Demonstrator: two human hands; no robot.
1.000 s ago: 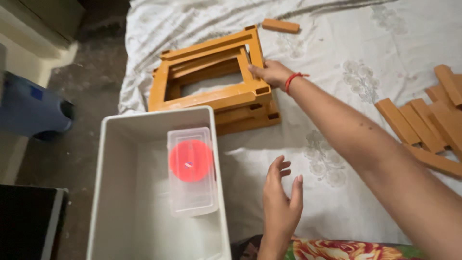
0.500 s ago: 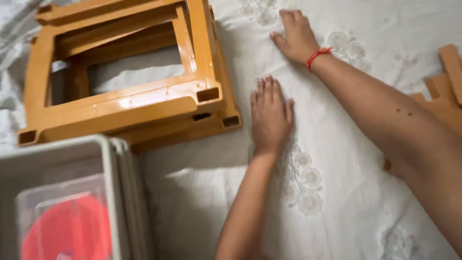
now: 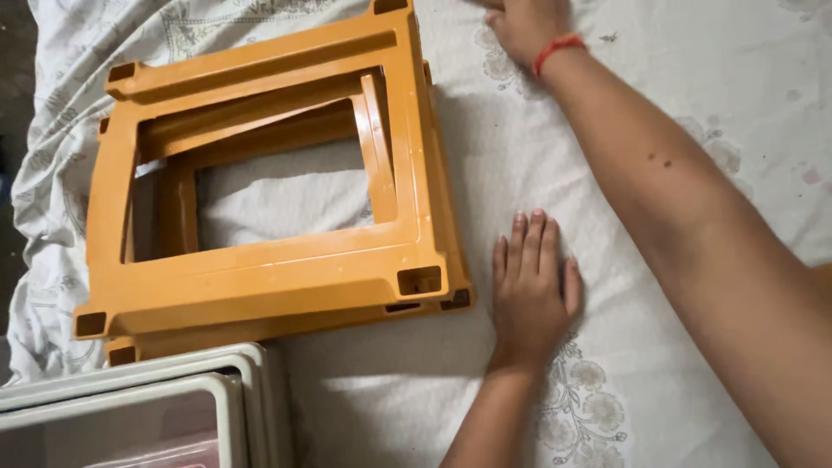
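The frames (image 3: 260, 199), orange plastic and stacked, lie on the sheet (image 3: 693, 78) at 9 o'clock from the left hand (image 3: 530, 290). They are judged stiff, light and smooth; the outer rails offer the best hold. The left hand is laid flat on the sheet, fingers together, nothing held. The right hand (image 3: 520, 22), at 12 o'clock, is cut off; its fingers cannot be told.

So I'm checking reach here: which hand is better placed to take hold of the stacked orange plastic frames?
Probably the left hand: it lies flat on the white sheet right beside the near corner of the stacked orange plastic frames. The right hand sits further up, partly out of view, a gap from the frames' edge.
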